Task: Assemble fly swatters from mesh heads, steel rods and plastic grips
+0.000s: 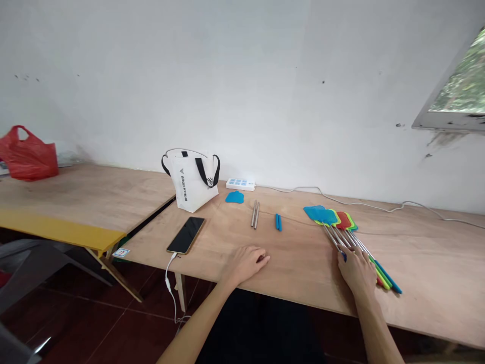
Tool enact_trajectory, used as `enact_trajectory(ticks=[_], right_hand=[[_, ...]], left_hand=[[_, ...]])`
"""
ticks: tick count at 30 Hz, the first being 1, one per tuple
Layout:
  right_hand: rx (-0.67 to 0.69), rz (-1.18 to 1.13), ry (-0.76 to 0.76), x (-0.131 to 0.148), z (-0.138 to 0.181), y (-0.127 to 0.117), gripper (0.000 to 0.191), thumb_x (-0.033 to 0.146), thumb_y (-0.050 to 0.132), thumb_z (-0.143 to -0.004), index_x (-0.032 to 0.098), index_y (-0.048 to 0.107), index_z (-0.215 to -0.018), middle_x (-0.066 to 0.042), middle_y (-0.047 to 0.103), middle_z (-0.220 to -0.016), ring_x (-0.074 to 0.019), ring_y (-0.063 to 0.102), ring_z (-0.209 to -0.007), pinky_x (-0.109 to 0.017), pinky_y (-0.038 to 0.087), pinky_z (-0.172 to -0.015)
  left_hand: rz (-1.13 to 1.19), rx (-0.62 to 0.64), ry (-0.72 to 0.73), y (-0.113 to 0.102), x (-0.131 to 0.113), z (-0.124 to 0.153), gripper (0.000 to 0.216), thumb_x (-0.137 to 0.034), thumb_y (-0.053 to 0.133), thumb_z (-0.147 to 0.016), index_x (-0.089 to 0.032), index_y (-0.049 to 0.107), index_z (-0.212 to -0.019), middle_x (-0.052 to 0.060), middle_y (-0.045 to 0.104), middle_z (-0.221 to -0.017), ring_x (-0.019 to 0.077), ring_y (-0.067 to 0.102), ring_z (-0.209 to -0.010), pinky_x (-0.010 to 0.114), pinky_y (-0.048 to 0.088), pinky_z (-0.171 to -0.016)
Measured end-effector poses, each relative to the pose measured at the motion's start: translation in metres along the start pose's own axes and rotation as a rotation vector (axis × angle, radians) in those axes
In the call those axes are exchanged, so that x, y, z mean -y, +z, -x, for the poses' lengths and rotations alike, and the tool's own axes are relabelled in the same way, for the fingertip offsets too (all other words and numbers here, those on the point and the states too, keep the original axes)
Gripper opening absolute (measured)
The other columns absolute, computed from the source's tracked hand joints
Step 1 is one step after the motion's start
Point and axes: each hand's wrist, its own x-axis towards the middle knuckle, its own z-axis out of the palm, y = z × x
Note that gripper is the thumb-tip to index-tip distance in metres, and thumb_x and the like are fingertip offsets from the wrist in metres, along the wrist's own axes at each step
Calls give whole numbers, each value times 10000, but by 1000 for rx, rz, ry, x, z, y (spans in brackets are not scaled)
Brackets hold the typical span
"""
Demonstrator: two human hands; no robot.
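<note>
My left hand (248,263) rests on the table near its front edge, fingers loosely curled in, with nothing visible in it. My right hand (356,268) lies over several fly swatters (344,220), its fingers bent around their shafts near the handles. Their mesh heads are blue, yellow-green, red and green, fanned out towards the wall; some handles are hidden under the hand. Beyond my left hand lie two metal tubes (255,215) side by side, and two short blue handles (278,222) to their right. A separate blue swatter head (234,197) lies further back.
A phone (186,235) with a white charging cable (167,283) lies at the left of the table. Behind it stands a white bag (191,184) with black straps. A power strip (240,184) sits against the wall. A red plastic bag (30,156) is on the neighbouring table.
</note>
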Motion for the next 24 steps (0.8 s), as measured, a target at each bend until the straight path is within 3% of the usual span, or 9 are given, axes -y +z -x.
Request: enact_trajectory(ticks=[6,14,24], right_hand=[[-28,-185,-74,-13,-6,8,416,319,393,-934,235,743,-1142,-77,709,-1201,-274,614,-1086,-419,488,-927],[-22,-366,-80,-14,-10,13,428,342,386,-936,195,757,-1091,-100,708,-1181,-263,630,-1067,-399,493,-933],[3,-82,12,1,2,-1,415,363,420,-950,267,723,-1217,-109,659,-1270,-333,556,-1175,-532,440,-951]], left_hand=[[7,2,4,-3,-2,0,359,-396,494,-1018,-192,536,-726,6,627,-769,174,600,-763,289,308,-614],[6,-8,15,-2,-1,1,362,-400,490,-1025,-192,549,-735,4,627,-773,170,600,-765,285,305,-621],[-5,-12,-3,1,0,1,361,-414,488,-1025,-196,564,-748,9,641,-784,178,599,-767,281,318,-637]])
